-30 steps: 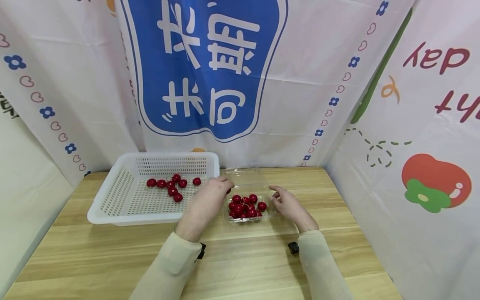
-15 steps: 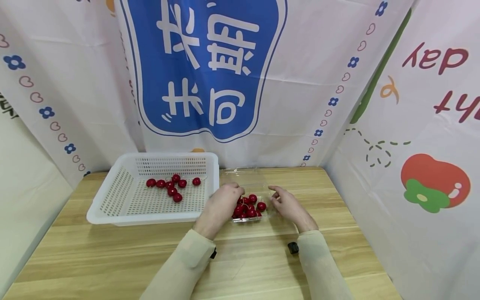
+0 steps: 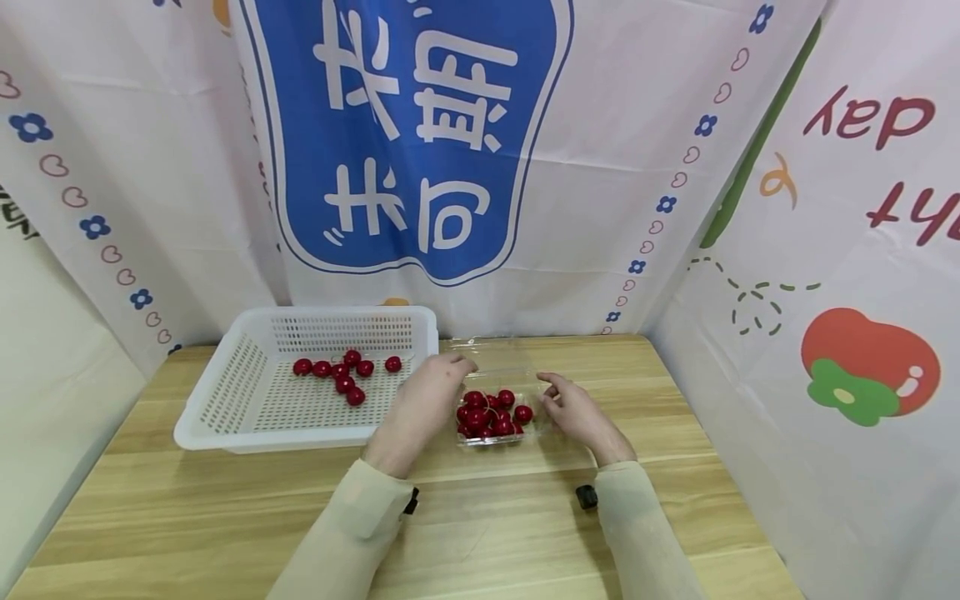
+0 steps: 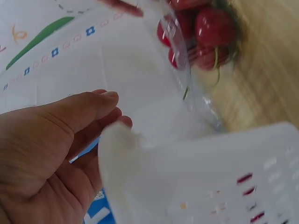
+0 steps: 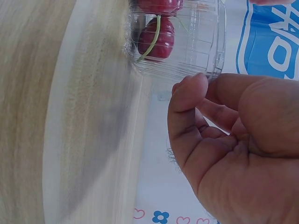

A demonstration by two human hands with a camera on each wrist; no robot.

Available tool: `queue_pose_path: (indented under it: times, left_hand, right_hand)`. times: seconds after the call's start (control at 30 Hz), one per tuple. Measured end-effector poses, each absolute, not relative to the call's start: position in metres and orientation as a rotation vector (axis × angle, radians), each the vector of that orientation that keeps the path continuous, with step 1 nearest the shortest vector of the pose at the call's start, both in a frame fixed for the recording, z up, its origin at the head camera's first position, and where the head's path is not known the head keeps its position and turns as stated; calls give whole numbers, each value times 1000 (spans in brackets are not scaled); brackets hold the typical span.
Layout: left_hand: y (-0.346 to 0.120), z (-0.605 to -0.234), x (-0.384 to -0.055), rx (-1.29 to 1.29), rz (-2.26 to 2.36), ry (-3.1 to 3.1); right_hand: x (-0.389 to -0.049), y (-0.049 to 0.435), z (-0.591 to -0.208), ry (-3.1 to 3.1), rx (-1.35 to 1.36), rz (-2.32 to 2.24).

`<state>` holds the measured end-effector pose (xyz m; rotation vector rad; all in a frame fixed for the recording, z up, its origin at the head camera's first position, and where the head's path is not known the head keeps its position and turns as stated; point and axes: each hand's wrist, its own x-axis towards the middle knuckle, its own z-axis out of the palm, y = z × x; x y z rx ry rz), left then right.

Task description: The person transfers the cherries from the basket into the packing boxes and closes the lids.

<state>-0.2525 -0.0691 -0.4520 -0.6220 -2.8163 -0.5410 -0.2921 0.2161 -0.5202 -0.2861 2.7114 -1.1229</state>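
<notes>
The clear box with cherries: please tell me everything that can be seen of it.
The clear box looks like thin, ribbed plastic. It sits upright on the wooden table, right of the white basket, its transparent lid open on the far side. Glossy red cherries, some with green stems, lie in it. The right hand pinches its edge.

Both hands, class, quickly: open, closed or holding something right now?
Left hand: open, fingers loosely curled, nothing visible in its grip.
Right hand: closed, pinching the edge of the clear plastic clamshell.
</notes>
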Motion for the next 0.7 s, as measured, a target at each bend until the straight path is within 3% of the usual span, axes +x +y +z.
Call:
queue_pose_path:
  times: [0.7]
  left_hand:
    - [-155,-460,-260,-402,-620,-2843]
  right_hand:
    - [-293,217,-521,2717,-287,-1116]
